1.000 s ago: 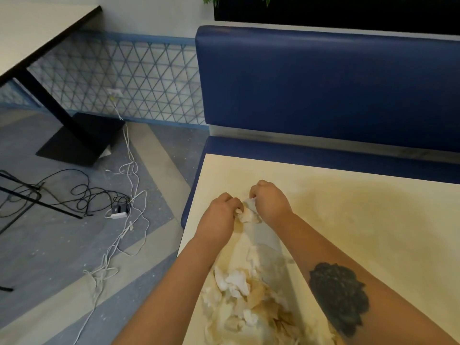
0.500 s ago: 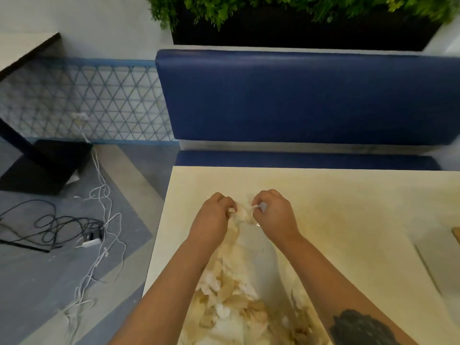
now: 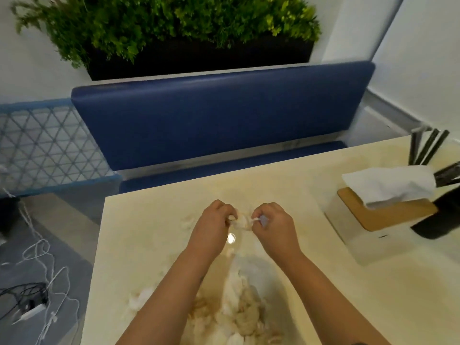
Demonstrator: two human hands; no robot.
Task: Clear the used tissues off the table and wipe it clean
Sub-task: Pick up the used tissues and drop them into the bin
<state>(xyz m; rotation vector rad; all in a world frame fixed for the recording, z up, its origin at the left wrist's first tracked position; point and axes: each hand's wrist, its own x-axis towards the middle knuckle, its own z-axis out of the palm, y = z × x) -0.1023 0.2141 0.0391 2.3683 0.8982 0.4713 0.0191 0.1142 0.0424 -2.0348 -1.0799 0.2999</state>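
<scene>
A heap of crumpled white and brown-stained used tissues (image 3: 239,317) lies on the cream table (image 3: 149,245), seemingly inside a thin clear bag that stretches from my hands toward me. My left hand (image 3: 212,226) and my right hand (image 3: 273,226) are side by side above the middle of the table. Both pinch the bunched white end of the bag (image 3: 242,220) between them, fingers curled. My forearms hide part of the heap.
A tissue box (image 3: 373,235) with a wooden lid and a white tissue sticking out stands at the right, beside a black holder (image 3: 438,215) with dark sticks. A blue bench (image 3: 219,120) faces me; plants above. Cables (image 3: 42,290) lie on the floor left.
My view has swung right and up, bringing the tissue box, black holder and plants into sight. Both hands keep pinching the bunched bag end, a little farther apart now.
</scene>
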